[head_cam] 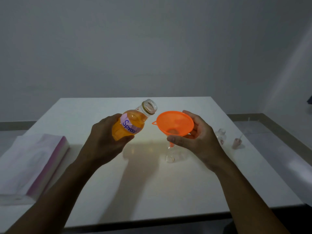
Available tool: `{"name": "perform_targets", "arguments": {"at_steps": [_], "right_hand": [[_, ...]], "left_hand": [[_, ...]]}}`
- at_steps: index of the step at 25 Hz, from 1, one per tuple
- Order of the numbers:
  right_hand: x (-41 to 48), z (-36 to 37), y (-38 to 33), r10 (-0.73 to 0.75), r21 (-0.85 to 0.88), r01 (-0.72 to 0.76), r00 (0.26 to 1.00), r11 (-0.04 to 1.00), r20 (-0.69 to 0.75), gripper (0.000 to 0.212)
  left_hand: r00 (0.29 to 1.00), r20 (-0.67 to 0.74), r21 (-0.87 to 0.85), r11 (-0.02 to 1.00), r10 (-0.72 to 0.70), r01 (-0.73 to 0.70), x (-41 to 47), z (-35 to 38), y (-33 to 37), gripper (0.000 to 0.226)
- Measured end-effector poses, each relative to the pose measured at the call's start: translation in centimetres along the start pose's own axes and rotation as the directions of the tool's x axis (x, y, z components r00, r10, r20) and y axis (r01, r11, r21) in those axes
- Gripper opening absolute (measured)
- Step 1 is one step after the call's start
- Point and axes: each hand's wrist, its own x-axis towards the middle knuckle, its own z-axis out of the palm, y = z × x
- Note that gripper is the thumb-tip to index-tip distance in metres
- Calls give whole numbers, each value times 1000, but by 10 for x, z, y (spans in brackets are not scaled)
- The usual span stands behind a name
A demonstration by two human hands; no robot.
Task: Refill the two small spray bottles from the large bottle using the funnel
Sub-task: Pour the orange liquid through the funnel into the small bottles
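Note:
My left hand (108, 137) grips the large bottle (133, 122), uncapped, holding orange liquid and labelled "Spray". It is tilted with its open mouth up and to the right, beside the funnel's rim. My right hand (194, 137) holds the orange funnel (175, 123), whose spout sits in the neck of a small clear bottle (171, 156) standing on the white table (152, 183). A second small clear bottle (221, 135), open at the top, stands to the right. A pink spray cap with its tube (237, 142) lies further right.
A stack of white and pink cloth or paper (32, 164) lies on the table's left side. The table's front edge runs just below my forearms. A plain wall stands behind, and a lower grey surface lies to the right.

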Motion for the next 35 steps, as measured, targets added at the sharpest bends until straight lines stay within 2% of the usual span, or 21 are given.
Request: {"name": "perform_targets", "arguments": {"at_steps": [7,18,35], "right_hand": [[-1,2,2,-16,-39,18,999,999,42,102],[0,1,2,-10,-58,13,999,998,43,104],[3,-1,8,-5,-19,5,999,1000,35,98]], "left_hand": [[988,104,185,974,113,-131,20,-12,-4,58],[977,145,334,921,159,-199,35,-17,-1,65],[964,175,383,888,202,-256,42,-21,3,63]]}}
